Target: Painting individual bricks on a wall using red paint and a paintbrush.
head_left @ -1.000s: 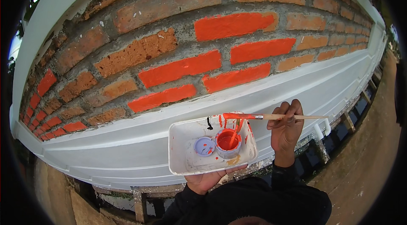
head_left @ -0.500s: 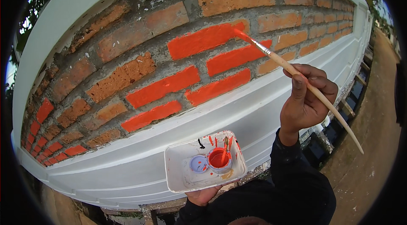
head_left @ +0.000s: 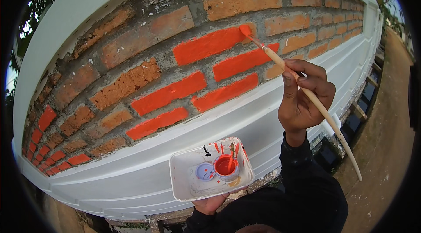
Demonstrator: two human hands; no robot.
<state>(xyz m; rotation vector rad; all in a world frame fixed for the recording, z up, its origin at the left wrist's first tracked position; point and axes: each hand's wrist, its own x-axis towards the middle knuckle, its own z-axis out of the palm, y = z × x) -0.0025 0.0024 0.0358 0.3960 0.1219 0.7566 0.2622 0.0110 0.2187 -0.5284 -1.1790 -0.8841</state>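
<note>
Paintbrush (head_left: 307,92), long and pale-handled, slants from lower right to upper centre of the frame; its orange-loaded tip touches a half-painted brick (head_left: 212,44) of the brick wall (head_left: 131,84). Right hand (head_left: 302,99), grip clamped on the handle. Left hand (head_left: 210,203), grip closed beneath a white tray (head_left: 188,180) bearing an orange paint pot (head_left: 226,166), lower centre.

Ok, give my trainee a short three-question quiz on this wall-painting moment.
1. True or false: the brush tip touches a brick on the wall.
2. What does the left hand carry?
3. The small pot on the white tray holds paint of which colour? A blue, B orange-red, C green.

Key:
1. True; the right hand holds the brush to an orange-red brick.
2. The white tray.
3. B.
</note>
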